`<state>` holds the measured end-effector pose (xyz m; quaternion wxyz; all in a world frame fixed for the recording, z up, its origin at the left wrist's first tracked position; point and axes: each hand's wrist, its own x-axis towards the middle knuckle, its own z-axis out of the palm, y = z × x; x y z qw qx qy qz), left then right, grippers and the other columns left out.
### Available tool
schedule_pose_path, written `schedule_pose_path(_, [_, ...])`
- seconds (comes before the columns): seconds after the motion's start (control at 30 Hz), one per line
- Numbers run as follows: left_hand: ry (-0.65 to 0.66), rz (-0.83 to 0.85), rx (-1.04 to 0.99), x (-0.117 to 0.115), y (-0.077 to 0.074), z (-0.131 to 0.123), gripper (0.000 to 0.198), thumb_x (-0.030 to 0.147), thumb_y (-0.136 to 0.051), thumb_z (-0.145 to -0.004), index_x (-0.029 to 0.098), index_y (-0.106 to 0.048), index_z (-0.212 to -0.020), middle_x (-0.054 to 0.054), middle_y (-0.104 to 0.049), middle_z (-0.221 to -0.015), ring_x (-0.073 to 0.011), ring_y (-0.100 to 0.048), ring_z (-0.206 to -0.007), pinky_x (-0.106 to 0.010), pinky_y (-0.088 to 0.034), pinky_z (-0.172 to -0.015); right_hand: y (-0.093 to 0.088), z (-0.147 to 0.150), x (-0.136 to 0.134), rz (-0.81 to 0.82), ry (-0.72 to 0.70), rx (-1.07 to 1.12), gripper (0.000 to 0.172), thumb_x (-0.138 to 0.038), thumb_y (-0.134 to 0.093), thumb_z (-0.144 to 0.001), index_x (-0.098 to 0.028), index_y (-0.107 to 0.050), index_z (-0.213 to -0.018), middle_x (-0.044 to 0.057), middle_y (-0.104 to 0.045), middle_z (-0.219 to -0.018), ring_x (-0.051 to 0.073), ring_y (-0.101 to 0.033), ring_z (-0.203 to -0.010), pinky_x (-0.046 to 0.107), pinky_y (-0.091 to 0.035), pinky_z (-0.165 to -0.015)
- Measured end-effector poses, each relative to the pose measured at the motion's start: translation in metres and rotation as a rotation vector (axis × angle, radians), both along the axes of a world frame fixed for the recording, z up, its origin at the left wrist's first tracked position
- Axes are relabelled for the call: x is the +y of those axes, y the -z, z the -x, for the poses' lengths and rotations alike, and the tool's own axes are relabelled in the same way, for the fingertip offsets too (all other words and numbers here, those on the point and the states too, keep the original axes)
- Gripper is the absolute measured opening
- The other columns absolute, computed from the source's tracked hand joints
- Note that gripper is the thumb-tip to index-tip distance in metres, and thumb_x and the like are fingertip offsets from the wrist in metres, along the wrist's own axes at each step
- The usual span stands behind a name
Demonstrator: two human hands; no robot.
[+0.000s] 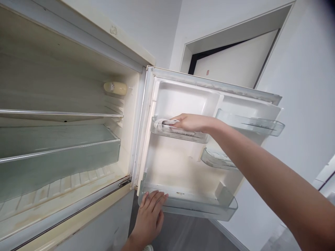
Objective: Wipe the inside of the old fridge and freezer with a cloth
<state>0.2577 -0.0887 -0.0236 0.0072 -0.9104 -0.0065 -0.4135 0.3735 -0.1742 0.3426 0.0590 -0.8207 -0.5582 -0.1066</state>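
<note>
Open refrigerator door, seen from above my own hands. My right hand (pixel 192 122) lies narrowly closed over a white cloth (pixel 167 122), pressing it down inside a clear plastic upper door bin (pixel 180 134). My left hand (pixel 149 218) is spread wide, fingers resting flat against the front wall of a clear plastic lower door bin (pixel 199 205), near its left end. Both bins sit on the cream inner liner of the door (pixel 183 170), with two further clear bins (pixel 251 122) (pixel 217 158) to the right. The bins appear light, stiff and probably brittle, so they are best taken by the front lip with both hands, not squeezed at a corner; the cloth looks soft and thin. To the left, in the refrigerator cabinet, lie a glass shelf (pixel 57 113) and a clear crisper drawer (pixel 57 150).
</note>
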Motion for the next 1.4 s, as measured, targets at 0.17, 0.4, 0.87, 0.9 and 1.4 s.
schedule_pose_path(0.17, [0.002, -0.017, 0.0, 0.001, 0.002, 0.0, 0.068, 0.005, -0.043, -0.077, 0.031, -0.034, -0.139, 0.001, -0.066, -0.127, -0.0161, -0.056, -0.119, -0.038, -0.039, -0.104, -0.007, -0.009, -0.016, 0.07, 0.045, 0.155, 0.025, -0.041, -0.047, -0.083, -0.026, -0.067, -0.082, 0.002, -0.07, -0.09, 0.019, -0.06, -0.076, 0.027, -0.046, -0.064])
schedule_pose_path(0.4, [0.004, -0.025, -0.004, 0.002, 0.004, -0.001, 0.068, 0.007, -0.043, -0.078, 0.031, -0.031, -0.14, 0.004, -0.064, -0.129, -0.0159, -0.054, -0.121, -0.037, -0.036, -0.104, -0.012, -0.016, -0.039, 0.037, 0.199, 0.141, 0.028, -0.045, -0.047, -0.083, -0.024, -0.066, -0.084, 0.003, -0.066, -0.078, 0.016, -0.055, -0.062, 0.027, -0.04, -0.052])
schedule_pose_path(0.87, [-0.015, -0.052, -0.042, 0.0, 0.009, -0.004, 0.064, 0.008, -0.044, -0.079, 0.029, -0.035, -0.139, 0.003, -0.065, -0.127, -0.0156, -0.054, -0.12, -0.036, -0.031, -0.106, 0.046, 0.035, -0.078, -0.205, 0.168, -0.36, 0.035, -0.035, -0.035, -0.091, -0.029, -0.051, -0.121, 0.006, -0.068, -0.098, 0.025, -0.064, -0.083, 0.035, -0.05, -0.064])
schedule_pose_path(0.9, [-0.017, -0.048, -0.045, 0.0, 0.009, -0.004, 0.064, 0.008, -0.044, -0.079, 0.029, -0.035, -0.138, 0.003, -0.066, -0.127, -0.0156, -0.054, -0.12, -0.036, -0.031, -0.106, 0.058, 0.034, -0.074, -0.248, 0.128, -0.455, 0.039, -0.035, -0.037, -0.091, -0.027, -0.048, -0.127, 0.008, -0.065, -0.111, 0.027, -0.062, -0.095, 0.039, -0.051, -0.074])
schedule_pose_path(1.4, [0.002, -0.062, -0.016, 0.003, 0.004, 0.0, 0.068, 0.006, -0.044, -0.077, 0.029, -0.032, -0.14, 0.004, -0.064, -0.129, -0.0156, -0.053, -0.12, -0.037, -0.031, -0.106, 0.093, 0.035, 0.035, -0.375, -0.11, -0.938, 0.055, -0.013, -0.032, -0.089, -0.019, -0.033, -0.143, 0.014, -0.048, -0.138, 0.027, -0.046, -0.12, 0.044, -0.043, -0.094])
